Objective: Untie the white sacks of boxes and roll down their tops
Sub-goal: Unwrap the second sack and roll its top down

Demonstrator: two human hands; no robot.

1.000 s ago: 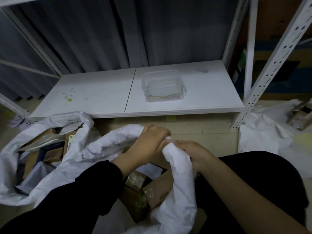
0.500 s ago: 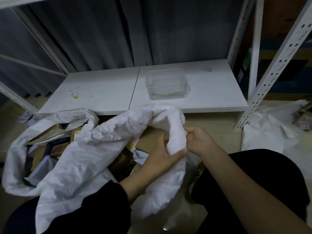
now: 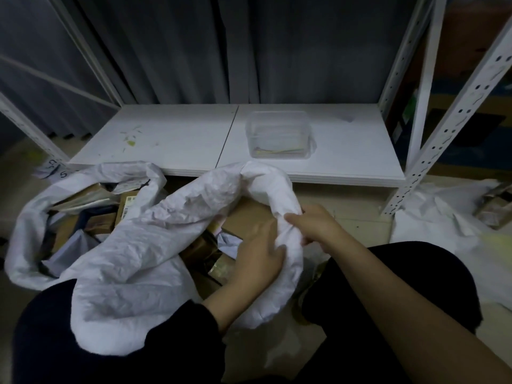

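I see both hands on sack (image 3: 155,245) rim | right hand (image 3: 313,225) pinches fold | left hand (image 3: 259,259) grips inside, for rolling it down

Showing three white sacks: one (image 3: 155,245) in the middle, one (image 3: 30,217) lying open at left, one (image 3: 443,225) at right by the rack. Showing two hands, left (image 3: 257,261) and right (image 3: 313,223), both gripping the middle sack's rolled rim. Showing one clear plastic container (image 3: 278,137) sitting on one white shelf (image 3: 171,145). Boxes inside the sacks overlapping, count not determinable.
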